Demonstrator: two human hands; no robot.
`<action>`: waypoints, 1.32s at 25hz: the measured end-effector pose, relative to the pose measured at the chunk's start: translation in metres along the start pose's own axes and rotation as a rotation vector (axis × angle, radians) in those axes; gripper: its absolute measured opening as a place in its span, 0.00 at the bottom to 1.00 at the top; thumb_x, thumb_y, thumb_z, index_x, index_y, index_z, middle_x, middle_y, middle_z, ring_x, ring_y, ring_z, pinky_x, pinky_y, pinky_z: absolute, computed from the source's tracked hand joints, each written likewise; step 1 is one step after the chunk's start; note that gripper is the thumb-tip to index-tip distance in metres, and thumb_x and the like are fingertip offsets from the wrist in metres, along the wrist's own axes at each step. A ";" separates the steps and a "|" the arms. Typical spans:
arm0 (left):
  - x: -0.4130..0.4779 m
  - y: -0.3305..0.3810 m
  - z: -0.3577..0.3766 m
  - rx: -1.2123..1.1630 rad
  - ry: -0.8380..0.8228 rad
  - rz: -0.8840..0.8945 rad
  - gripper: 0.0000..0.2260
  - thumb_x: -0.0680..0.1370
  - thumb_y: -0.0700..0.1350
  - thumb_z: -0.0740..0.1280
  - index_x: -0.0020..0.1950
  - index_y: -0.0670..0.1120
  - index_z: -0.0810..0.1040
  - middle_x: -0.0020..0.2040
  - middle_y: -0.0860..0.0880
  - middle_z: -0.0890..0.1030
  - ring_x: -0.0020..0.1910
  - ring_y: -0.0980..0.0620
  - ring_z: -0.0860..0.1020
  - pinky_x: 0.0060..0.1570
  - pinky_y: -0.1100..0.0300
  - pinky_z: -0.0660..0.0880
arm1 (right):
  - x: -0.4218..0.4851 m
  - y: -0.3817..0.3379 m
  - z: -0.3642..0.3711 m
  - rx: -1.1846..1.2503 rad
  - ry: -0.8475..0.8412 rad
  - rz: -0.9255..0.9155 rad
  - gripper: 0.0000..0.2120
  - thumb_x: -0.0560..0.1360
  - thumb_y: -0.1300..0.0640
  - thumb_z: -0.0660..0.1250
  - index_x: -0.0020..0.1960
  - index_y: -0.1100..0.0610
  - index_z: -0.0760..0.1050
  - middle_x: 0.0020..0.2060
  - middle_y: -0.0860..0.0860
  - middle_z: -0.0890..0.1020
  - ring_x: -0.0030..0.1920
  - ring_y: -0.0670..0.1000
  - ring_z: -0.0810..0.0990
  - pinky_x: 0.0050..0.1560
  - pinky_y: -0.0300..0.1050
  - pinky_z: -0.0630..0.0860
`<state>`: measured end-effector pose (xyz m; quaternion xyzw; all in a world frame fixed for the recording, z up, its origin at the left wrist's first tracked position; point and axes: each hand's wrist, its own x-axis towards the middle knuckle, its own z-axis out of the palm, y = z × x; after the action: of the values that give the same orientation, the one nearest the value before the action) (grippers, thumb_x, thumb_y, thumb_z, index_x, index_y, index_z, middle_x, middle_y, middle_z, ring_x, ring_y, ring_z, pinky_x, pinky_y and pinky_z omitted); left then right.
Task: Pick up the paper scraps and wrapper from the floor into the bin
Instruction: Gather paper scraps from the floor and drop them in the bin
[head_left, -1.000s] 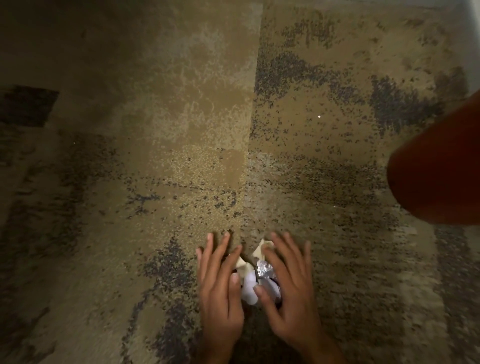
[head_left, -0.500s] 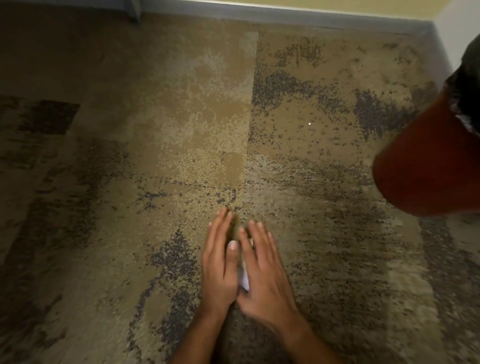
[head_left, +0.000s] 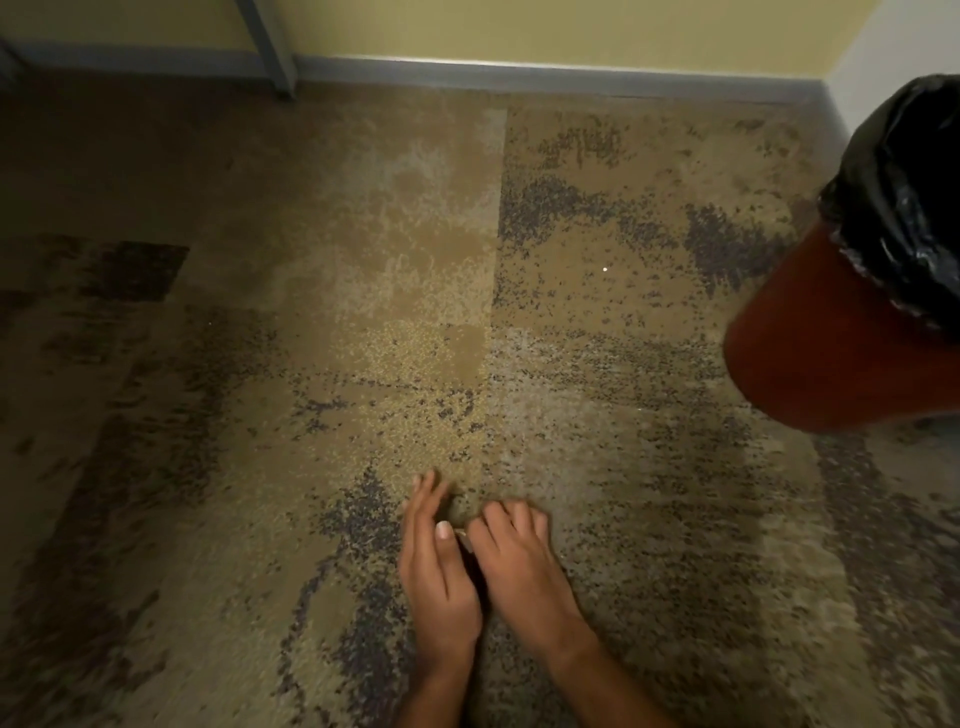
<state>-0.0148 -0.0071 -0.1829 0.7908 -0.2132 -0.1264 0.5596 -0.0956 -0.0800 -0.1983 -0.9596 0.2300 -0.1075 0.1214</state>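
Note:
My left hand (head_left: 434, 566) and my right hand (head_left: 517, 561) are cupped together low on the patterned carpet (head_left: 363, 338), fingers curled inward. Between them only a small pale edge of the paper scraps (head_left: 464, 538) shows; the rest of the scraps and the wrapper are hidden inside the hands. The red bin (head_left: 831, 353) with a black liner (head_left: 914, 208) stands at the right edge, well to the right of and beyond my hands.
A yellow wall with a grey baseboard (head_left: 519, 73) runs along the far side. A grey furniture leg (head_left: 270, 52) stands at the upper left. A white wall meets the corner behind the bin.
My hands have closed together over the scraps, which showed white and silver between the fingers a second ago. The view has tilted up, bringing the wall and more of the bin into sight.

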 end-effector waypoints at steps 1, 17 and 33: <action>-0.004 -0.002 0.000 0.043 0.000 0.023 0.21 0.88 0.47 0.53 0.75 0.44 0.78 0.79 0.51 0.77 0.83 0.51 0.69 0.81 0.39 0.67 | -0.001 -0.001 0.000 0.012 0.029 0.030 0.13 0.79 0.57 0.75 0.53 0.51 0.71 0.49 0.49 0.78 0.51 0.53 0.78 0.53 0.54 0.83; -0.009 0.075 0.029 -0.607 -0.051 -0.463 0.19 0.91 0.47 0.55 0.66 0.41 0.84 0.63 0.43 0.88 0.67 0.45 0.85 0.76 0.38 0.75 | 0.034 -0.008 -0.081 1.265 0.523 1.003 0.02 0.86 0.59 0.68 0.54 0.57 0.78 0.43 0.48 0.84 0.41 0.47 0.83 0.43 0.36 0.79; 0.015 0.399 0.221 -0.694 -0.326 -0.035 0.13 0.90 0.46 0.59 0.59 0.48 0.84 0.59 0.46 0.87 0.56 0.47 0.89 0.56 0.49 0.87 | 0.055 0.269 -0.433 0.570 0.602 0.807 0.10 0.86 0.50 0.67 0.57 0.56 0.72 0.50 0.52 0.80 0.46 0.48 0.78 0.41 0.32 0.71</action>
<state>-0.1763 -0.3106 0.1172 0.5273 -0.2303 -0.3247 0.7506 -0.2732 -0.4174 0.1447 -0.6526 0.5641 -0.3785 0.3356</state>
